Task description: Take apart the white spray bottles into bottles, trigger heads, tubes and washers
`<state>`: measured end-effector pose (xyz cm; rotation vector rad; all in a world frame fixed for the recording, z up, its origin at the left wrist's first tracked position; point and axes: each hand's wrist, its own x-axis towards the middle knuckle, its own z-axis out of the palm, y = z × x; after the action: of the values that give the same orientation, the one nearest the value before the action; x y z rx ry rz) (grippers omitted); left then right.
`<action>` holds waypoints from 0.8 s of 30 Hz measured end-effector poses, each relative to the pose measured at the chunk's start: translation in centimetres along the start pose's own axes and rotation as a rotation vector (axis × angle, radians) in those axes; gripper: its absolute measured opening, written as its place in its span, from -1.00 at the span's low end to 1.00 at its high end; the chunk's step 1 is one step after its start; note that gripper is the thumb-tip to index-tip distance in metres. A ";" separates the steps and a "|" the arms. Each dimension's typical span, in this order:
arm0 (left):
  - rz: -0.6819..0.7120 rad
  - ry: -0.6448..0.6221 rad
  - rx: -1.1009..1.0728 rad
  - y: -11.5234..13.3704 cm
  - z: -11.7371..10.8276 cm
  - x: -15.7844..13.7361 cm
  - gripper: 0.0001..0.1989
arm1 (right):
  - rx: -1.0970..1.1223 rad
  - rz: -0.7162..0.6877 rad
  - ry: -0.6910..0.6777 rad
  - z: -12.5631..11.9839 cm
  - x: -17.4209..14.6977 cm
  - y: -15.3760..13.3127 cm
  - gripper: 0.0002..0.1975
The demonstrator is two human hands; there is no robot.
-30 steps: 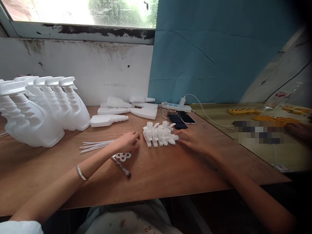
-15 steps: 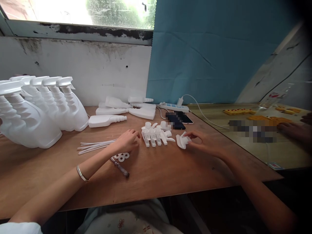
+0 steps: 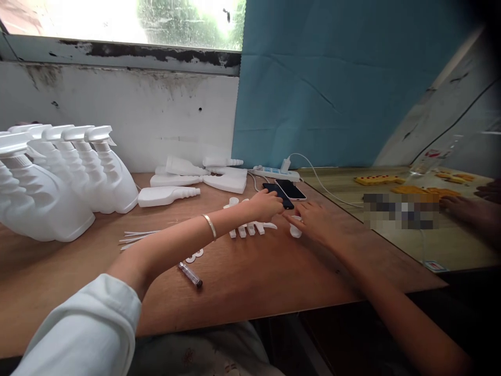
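We take the step in hand to be the sorting of white sprayer parts, with both of our hands brought close together beyond the near edge of the wooden table [image 3: 250, 284]. Our left hand [image 3: 268, 205] reaches across to the right, its forearm passing over part of the row of white parts [image 3: 242, 231]; its fingers look bent, just beside the dark phone [image 3: 277, 188], and we cannot tell whether they hold anything. Our right hand [image 3: 316, 223] lies low, with its forefinger stretched over a loose white piece [image 3: 296, 230] and its other fingers a little apart from it; whether the piece is pinched or merely covered, we cannot tell. That loose piece sits to the right of the row, apart from it, on the wooden surface. As we judge it, the next move calls for a clear grip on the piece by 1 hand while the other steadies or makes room, keeping the left sleeve and wrist clear of the row so that nothing is knocked askew. The clear-handled tool [image 3: 191, 274] and the flat white rings [image 3: 194, 256] lie nearer to us, left of the row, apart from our fingers.
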<state>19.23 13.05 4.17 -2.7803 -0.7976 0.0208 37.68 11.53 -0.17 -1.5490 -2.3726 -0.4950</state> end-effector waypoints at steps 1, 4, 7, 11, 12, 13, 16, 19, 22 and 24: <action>0.009 -0.041 0.028 0.0 0.3 0.8 -0.70 | 0.014 -0.012 -0.011 -0.1 0.0 0.1 -0.62; 0.019 -0.106 0.062 -0.5 1.2 2.0 -0.75 | 0.125 -0.009 -0.077 -0.4 -0.2 0.7 -0.61; 0.029 -0.094 0.070 -1.3 1.7 1.8 -0.76 | 0.287 0.027 -0.176 -0.7 -0.9 1.7 -0.61; 0.046 -0.057 0.092 -2.1 1.6 1.2 -0.76 | 0.420 0.005 -0.259 -0.8 -1.8 2.8 -0.72; 0.051 -0.048 0.102 -2.1 1.5 1.0 -0.76 | 0.438 0.001 -0.271 -0.8 -1.9 3.0 -0.71; 0.055 -0.039 0.111 -2.1 1.3 0.8 -0.77 | 0.452 -0.002 -0.283 -0.7 -1.9 3.1 -0.68; 0.054 -0.026 0.133 -1.9 0.5 0.1 -0.79 | 0.463 -0.004 -0.317 -0.7 -1.5 3.0 -0.61; 0.033 -0.043 0.124 -1.8 -0.2 -0.7 -0.82 | 0.452 -0.004 -0.320 -0.6 -0.9 2.8 -0.54; 0.006 -0.073 0.113 -1.9 -0.7 -1.2 -0.82 | 0.430 0.009 -0.335 -0.4 -0.5 2.7 -0.53; -0.012 -0.084 0.115 -2.0 -0.9 -1.3 -0.83 | 0.435 0.054 -0.350 -0.2 -0.4 2.7 -0.55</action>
<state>17.22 13.80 5.41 -2.6816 -0.8061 0.1770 40.34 12.14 0.25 -1.5790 -2.4498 0.3166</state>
